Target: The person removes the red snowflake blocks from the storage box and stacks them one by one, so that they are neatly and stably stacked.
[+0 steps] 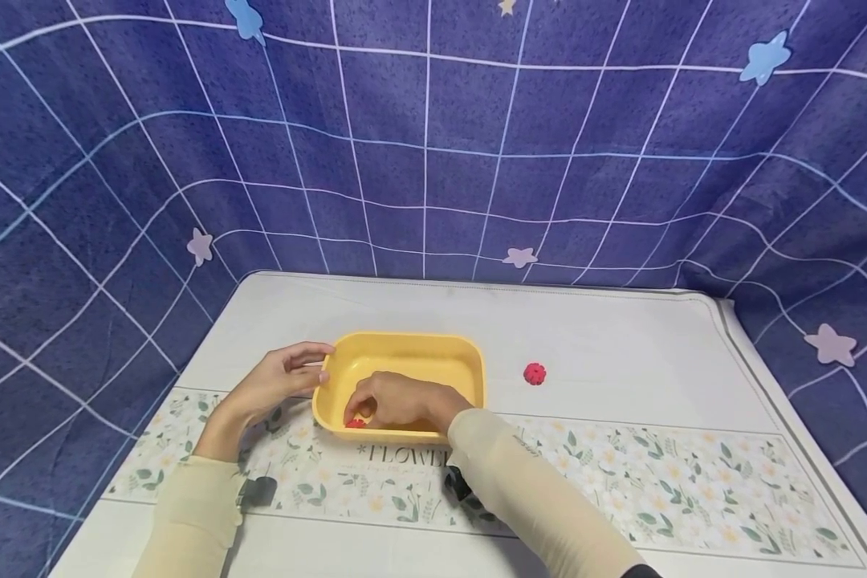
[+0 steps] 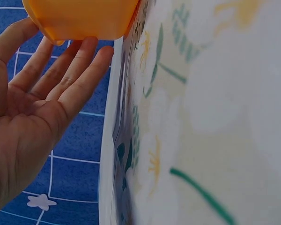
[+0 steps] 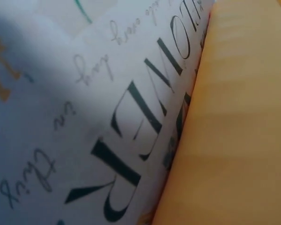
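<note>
A yellow plastic basin stands on the table, its outer wall also visible in the left wrist view. My left hand touches the basin's left end, with fingers extended against the outside. My right hand reaches inside, near the front left corner. Its curled fingers and thumb pinch a small red piece low in the basin, partly hidden by the hand. Another small red piece, round and ribbed, lies on the table to the right. The right wrist view shows the basin's side, not the hand.
The white table carries a floral runner with printed lettering, partly under the basin. A blue curtain with white grid lines and stars surrounds the table at the back and sides.
</note>
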The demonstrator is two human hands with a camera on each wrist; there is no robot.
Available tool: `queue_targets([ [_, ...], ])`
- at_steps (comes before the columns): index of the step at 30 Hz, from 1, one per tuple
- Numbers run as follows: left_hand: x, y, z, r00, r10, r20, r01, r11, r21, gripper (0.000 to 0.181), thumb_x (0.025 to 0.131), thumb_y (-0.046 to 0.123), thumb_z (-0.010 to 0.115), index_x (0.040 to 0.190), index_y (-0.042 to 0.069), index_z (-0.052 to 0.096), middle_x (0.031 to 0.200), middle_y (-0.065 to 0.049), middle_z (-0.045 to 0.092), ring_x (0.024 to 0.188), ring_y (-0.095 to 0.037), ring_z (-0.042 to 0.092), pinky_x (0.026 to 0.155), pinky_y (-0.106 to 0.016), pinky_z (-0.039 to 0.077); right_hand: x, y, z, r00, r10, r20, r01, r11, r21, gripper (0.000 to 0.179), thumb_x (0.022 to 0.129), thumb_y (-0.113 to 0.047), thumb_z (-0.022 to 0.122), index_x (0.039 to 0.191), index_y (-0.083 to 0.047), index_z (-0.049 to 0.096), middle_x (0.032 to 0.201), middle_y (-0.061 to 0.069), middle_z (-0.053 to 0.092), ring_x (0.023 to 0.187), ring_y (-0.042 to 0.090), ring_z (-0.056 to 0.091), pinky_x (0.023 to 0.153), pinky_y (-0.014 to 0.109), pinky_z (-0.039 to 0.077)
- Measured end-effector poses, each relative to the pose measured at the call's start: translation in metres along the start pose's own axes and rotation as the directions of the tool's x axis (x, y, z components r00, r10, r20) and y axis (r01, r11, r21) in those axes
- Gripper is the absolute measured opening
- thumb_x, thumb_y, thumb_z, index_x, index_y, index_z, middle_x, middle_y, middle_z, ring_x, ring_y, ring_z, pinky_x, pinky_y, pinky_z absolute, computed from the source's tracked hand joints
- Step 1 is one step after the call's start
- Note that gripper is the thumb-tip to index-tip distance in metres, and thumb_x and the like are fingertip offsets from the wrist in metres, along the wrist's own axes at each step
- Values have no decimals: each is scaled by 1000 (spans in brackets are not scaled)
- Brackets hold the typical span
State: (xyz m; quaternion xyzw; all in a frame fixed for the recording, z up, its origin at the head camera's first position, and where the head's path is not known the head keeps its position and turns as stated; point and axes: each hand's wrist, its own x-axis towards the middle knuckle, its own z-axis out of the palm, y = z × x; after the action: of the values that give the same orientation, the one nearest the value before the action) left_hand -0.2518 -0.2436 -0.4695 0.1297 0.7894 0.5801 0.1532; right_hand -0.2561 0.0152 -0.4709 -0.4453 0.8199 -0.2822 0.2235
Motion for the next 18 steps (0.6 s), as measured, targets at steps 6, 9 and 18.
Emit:
queue_targets([
  [6, 0, 3, 0, 1000, -7, -3, 7, 1000, 1, 58, 97, 18, 73, 146, -1, 50, 150, -29, 52, 136, -48, 54, 92, -28, 61, -1, 1, -2, 1000, 6, 24, -7, 999, 32, 36, 87, 3, 75, 117, -17, 77, 105, -6, 71, 96, 5, 60, 88, 10, 50],
  [9, 0, 4, 0, 1000, -8, -8, 8, 1000, 5, 58, 96, 17, 73, 146, 0, 51, 150, -29, 52, 136, -47, 55, 92, -28, 61, 0, 1, -3, 1000, -1, 21, 1, 1000, 22, 36, 86, 4, 73, 116, -16, 77, 98, -5, 68, 91, 4, 57, 83, 11, 49],
  [18, 1, 1, 1, 1000, -23, -12, 23, 1000, 13, 58, 95, 20, 75, 145, 2, 52, 150, -26, 53, 133, -39, 59, 93, -29, 62, 0, 4, -1, 999, 50, -13, -49, 995, 92, 24, 87, -8, 79, 110, -15, 76, 90, -5, 63, 84, 3, 54, 77, 12, 47],
])
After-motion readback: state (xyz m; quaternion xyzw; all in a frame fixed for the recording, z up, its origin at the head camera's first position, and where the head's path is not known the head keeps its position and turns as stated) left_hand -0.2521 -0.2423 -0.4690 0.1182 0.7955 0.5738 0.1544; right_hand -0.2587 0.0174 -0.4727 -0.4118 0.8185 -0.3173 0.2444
